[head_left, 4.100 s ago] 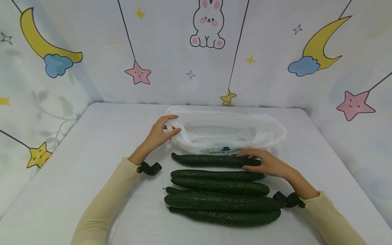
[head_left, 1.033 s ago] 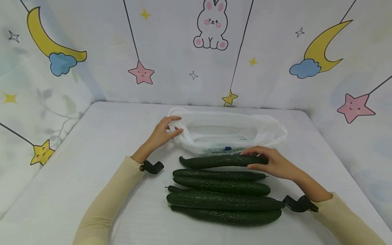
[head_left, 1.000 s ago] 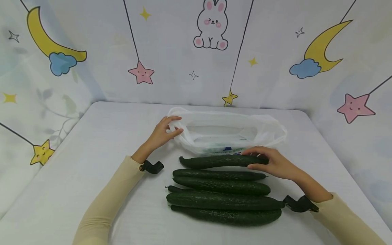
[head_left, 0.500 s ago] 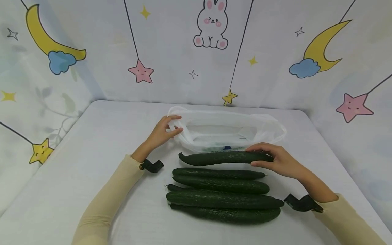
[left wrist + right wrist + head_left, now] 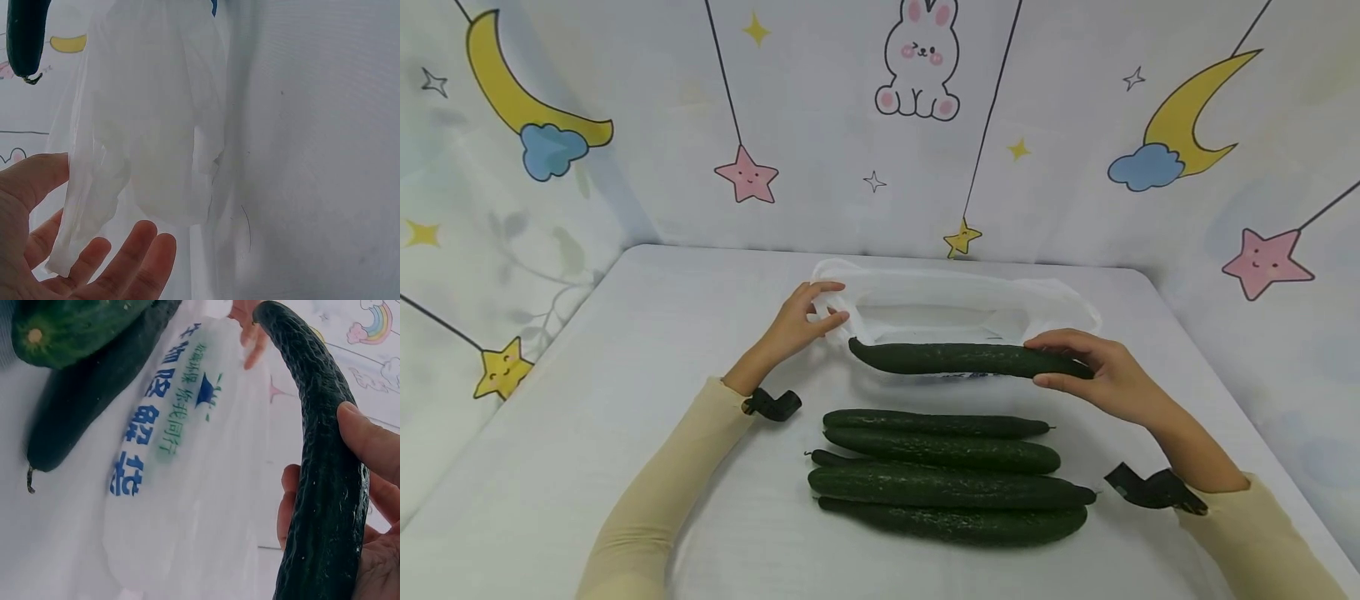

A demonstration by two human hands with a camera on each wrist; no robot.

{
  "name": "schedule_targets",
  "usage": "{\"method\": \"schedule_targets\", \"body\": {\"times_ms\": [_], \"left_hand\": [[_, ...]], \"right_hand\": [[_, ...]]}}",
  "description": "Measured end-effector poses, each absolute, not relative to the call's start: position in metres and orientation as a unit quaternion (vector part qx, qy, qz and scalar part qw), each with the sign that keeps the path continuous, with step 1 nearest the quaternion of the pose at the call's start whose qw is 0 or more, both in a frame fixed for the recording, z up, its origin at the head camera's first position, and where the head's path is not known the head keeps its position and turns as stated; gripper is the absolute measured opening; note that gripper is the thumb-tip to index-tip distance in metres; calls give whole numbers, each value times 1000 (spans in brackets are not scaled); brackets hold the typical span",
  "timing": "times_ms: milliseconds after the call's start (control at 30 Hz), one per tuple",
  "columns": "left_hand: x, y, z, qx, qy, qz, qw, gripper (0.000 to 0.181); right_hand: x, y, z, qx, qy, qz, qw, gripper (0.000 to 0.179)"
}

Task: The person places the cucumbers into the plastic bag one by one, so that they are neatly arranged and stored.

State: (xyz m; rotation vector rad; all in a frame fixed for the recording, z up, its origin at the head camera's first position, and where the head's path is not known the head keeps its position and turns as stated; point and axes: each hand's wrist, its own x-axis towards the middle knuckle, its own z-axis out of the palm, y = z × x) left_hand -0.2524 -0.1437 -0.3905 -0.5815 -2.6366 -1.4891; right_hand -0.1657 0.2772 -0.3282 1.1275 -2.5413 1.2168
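Observation:
In the head view my right hand point(image 5: 1108, 375) grips a long dark green cucumber point(image 5: 940, 359) by its right end, thumb on the near side and fingers on the far side. The cucumber is raised off the table and lies across the front of a white plastic bag point(image 5: 925, 290), hiding most of its near rim. My left hand point(image 5: 795, 323) holds the bag's left end; the left wrist view has the thin film point(image 5: 156, 125) between thumb and fingers. The bag's mouth gapes upward. Blue and green print point(image 5: 165, 419) shows on its side in the right wrist view.
Several more cucumbers point(image 5: 940, 450) lie side by side on the white-covered table point(image 5: 715, 517), nearer to me than the bag. A printed backdrop point(image 5: 820, 100) with moons, stars and a rabbit stands behind and at both sides. Each wrist wears a black strap point(image 5: 772, 405).
My right hand has lifted the farthest cucumber from the table and carried it up, away from me and a little right, to the bag's near rim. My left hand stays at the bag.

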Motion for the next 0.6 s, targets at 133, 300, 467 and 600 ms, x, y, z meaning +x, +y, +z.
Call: {"method": "schedule_targets", "body": {"times_ms": [133,300,467,600], "left_hand": [[-252,-143,-390,-185,-856,-483,29,51],[-254,-144,-391,-183,-857,-480,29,50],[-253,-144,-391,-189,-857,-478,33,50],[-252,-144,-390,-192,-856,-479,36,50]], "right_hand": [[-167,280,-325,360,-839,404,63,50],[-171,279,-323,343,-848,399,68,47],[-174,277,-324,310,-866,387,67,44],[-177,276,-325,277,-880,381,64,41]]}}
